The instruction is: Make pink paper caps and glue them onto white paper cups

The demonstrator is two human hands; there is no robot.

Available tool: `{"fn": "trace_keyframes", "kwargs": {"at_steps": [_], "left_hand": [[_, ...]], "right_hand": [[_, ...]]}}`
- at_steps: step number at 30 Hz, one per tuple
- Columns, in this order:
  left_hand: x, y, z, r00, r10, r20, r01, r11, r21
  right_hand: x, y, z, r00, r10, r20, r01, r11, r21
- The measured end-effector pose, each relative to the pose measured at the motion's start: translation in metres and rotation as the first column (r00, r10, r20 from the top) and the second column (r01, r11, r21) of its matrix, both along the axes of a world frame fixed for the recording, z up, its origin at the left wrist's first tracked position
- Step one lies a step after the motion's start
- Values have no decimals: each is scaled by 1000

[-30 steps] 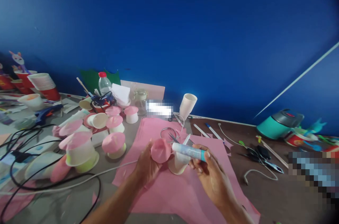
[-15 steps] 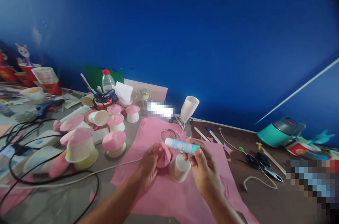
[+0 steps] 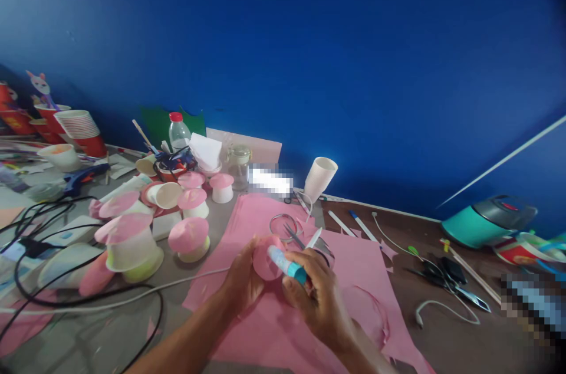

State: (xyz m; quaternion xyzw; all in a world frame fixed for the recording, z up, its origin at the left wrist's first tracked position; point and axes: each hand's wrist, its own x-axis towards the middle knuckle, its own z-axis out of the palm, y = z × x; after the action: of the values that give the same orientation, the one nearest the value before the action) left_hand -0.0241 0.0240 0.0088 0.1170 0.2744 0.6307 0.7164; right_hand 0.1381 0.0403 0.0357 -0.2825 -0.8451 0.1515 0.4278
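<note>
My left hand [image 3: 241,282] holds a pink paper cone [image 3: 264,261] over a large pink paper sheet [image 3: 287,327]. My right hand [image 3: 319,297] grips a blue-and-white glue stick [image 3: 286,265] whose tip touches the cone. The small white cup seen before is hidden behind my right hand. Scissors [image 3: 305,239] and a wire ring [image 3: 283,225] lie on the pink sheet just beyond my hands.
Several pink-capped cup mushrooms [image 3: 189,239] stand to the left among black cables [image 3: 39,256]. A white cup [image 3: 321,178], a jar [image 3: 239,165] and a bottle [image 3: 177,132] stand by the blue wall. A teal appliance [image 3: 486,222] and black scissors [image 3: 446,279] sit right.
My right hand has come down and left, bringing the glue stick's tip against the pink cone. The white cup has gone out of sight behind my right hand. The view has tilted slightly.
</note>
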Motion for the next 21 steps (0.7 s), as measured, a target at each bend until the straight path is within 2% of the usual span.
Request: {"fn": "trace_keyframes", "kwargs": {"at_steps": [4,6,10,13,17,21], "left_hand": [[0,-1,1,997,-66,51,66,998,-4],[-1,-1,2,994,-89,63,90,996,-4],[-3,-2,4,989,-134,67,133,991,14],[-3,-2,7,990,-127,66,124,991,46],[-2,-3,10,996,-82,36,79,994,80],[-5,-3,9,988,-142,54,133,980,149]], "right_hand": [[-8,-3,-2,993,-19,115,-5,979,204],[-11,-6,1,986,-26,165,-17,967,256],[-14,-10,7,973,-48,226,-18,960,279],[-14,-10,9,972,-61,228,-8,957,291],[-11,-6,6,975,-55,216,-8,960,281],[-6,-4,5,987,-54,153,16,971,240]]}}
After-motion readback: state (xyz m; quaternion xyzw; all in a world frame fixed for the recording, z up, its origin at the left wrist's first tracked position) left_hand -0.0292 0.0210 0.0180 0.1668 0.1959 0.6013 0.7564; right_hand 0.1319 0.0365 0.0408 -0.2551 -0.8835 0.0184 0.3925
